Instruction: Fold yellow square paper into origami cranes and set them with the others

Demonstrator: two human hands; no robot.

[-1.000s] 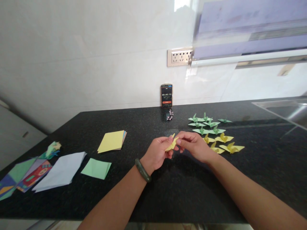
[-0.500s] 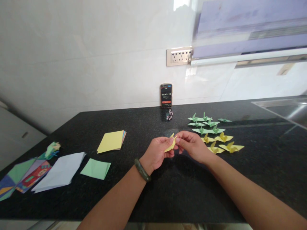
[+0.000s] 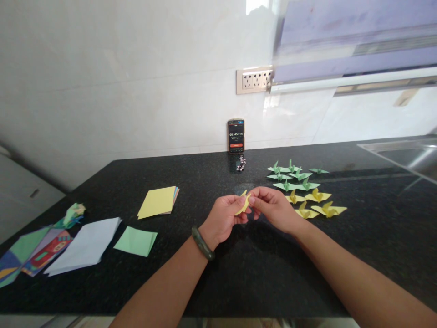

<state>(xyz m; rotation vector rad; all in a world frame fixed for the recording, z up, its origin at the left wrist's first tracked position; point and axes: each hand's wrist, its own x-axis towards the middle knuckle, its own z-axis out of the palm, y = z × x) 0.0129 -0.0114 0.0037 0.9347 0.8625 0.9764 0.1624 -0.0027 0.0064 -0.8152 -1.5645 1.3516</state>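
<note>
Over the middle of the black counter (image 3: 259,269), both hands pinch a small folded yellow paper piece (image 3: 243,203). My left hand (image 3: 223,219), with a dark green bangle on the wrist, grips its lower part with closed fingers. My right hand (image 3: 275,208) pinches the paper's right tip between thumb and fingers. Just right of the hands lie several finished yellow paper cranes (image 3: 317,204), and behind these several green paper cranes (image 3: 292,176).
A stack of square sheets with yellow on top (image 3: 158,201) lies to the left, then a green sheet (image 3: 135,241), white sheets (image 3: 85,246) and patterned wrappers (image 3: 32,253). A phone showing a timer (image 3: 236,135) leans on the wall, a bead string (image 3: 241,163) before it. A sink (image 3: 406,155) sits far right.
The hands and the yellow paper stay almost in place; only small finger shifts on the fold. The phone's timer has advanced by a second.
</note>
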